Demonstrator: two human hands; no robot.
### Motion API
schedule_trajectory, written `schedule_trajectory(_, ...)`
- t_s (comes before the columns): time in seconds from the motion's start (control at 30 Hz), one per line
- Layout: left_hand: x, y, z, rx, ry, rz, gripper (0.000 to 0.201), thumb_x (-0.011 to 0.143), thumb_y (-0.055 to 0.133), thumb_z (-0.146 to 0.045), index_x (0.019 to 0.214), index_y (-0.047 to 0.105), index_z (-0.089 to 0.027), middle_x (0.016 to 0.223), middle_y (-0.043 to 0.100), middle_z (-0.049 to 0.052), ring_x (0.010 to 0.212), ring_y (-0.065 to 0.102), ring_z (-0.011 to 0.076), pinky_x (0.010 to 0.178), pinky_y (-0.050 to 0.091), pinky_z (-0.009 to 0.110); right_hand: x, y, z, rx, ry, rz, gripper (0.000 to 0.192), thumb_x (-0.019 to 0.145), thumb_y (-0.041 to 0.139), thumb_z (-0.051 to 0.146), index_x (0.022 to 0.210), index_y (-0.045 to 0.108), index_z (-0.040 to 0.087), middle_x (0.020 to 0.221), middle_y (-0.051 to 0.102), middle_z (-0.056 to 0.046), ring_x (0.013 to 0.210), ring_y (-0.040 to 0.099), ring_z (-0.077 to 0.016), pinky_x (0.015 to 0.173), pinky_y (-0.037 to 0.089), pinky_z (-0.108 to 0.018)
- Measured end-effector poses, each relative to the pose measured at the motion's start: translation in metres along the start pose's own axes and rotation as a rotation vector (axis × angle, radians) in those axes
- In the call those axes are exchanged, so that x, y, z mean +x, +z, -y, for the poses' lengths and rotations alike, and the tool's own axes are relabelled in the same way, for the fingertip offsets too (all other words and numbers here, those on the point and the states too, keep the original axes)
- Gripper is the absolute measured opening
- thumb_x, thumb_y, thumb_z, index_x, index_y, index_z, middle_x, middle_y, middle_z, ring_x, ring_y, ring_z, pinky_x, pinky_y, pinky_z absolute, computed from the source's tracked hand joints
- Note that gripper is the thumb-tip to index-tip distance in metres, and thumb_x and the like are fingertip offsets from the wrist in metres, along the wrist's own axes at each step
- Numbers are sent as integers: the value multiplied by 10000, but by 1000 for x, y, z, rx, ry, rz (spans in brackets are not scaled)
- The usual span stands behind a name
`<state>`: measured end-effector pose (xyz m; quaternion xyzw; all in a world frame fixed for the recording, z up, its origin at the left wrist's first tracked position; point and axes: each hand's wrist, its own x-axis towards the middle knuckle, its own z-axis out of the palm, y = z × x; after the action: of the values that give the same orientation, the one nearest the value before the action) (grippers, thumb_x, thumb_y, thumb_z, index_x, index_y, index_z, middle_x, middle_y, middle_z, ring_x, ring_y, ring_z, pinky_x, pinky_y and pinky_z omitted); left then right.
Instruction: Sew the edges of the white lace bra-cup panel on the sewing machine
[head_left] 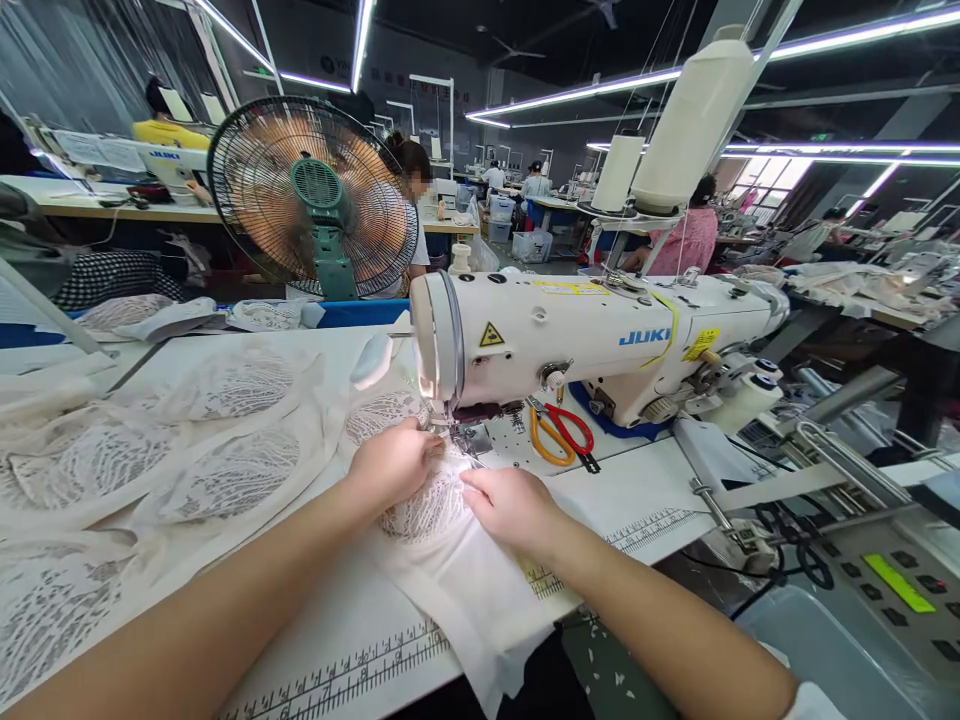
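Observation:
Under the needle end of a white sewing machine (517,335) lies a cream lace bra piece (424,512) with a plain fabric strip hanging over the table's front edge. My left hand (396,462) pinches the lace just left of the presser foot (459,432). On the right side, my right hand (514,508) has thumb and fingers closed on the edge of the same piece, close in front of the foot. The fingertips are partly hidden by fabric.
More cream lace pieces (232,470) spread over the table at left. Orange-and-red-handled snips (559,432) lie on the machine bed. A large fan (315,195) stands behind, thread cones (694,120) rise above, and a control box (892,580) sits at right. Several people work farther back.

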<state>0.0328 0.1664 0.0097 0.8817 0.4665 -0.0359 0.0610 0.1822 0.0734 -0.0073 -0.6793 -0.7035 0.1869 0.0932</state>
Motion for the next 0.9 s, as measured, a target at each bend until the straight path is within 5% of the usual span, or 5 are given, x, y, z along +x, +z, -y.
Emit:
schedule_trajectory(0.17, -28, -2, 16, -24, 131, -60, 420, 873, 371, -411, 1101, 644, -188, 1210, 554, 138, 1081, 545, 300, 845, 476, 388, -20, 2, -11, -152, -148, -6, 265, 887, 407, 261, 1031, 625, 220, 792, 640, -47, 703, 543, -177, 531, 237, -280)
schedule_trajectory(0.27, -41, 0, 23, 21, 158, 48, 778, 721, 548, -612, 1340, 446, -152, 1497, 247, 173, 1332, 271, 390, 1029, 327, 537, -30, 5, -16, -195, -205, 33, 341, 871, 438, 239, 1185, 569, 254, 844, 638, -48, 726, 550, -187, 528, 240, -281)
schedule_trajectory(0.4, -39, 0, 25, 77, 99, 231, 1023, 641, 614, -648, 1444, 231, -143, 1538, 26, 152, 1393, 69, 390, 1055, 241, 600, -28, 6, -17, -199, -197, 52, 359, 865, 435, 208, 1195, 572, 248, 846, 645, -51, 751, 565, -194, 532, 262, -283)
schedule_trajectory(0.9, 5, -6, 47, 8, 114, 238, 1041, 619, 667, -584, 1438, 234, -108, 1532, -9, 211, 1398, 56, 367, 1098, 221, 483, 5, -13, 2, -238, 8, 194, 533, 845, 438, 193, 1371, 423, 275, 841, 694, -88, 767, 629, -265, 537, 343, -299)
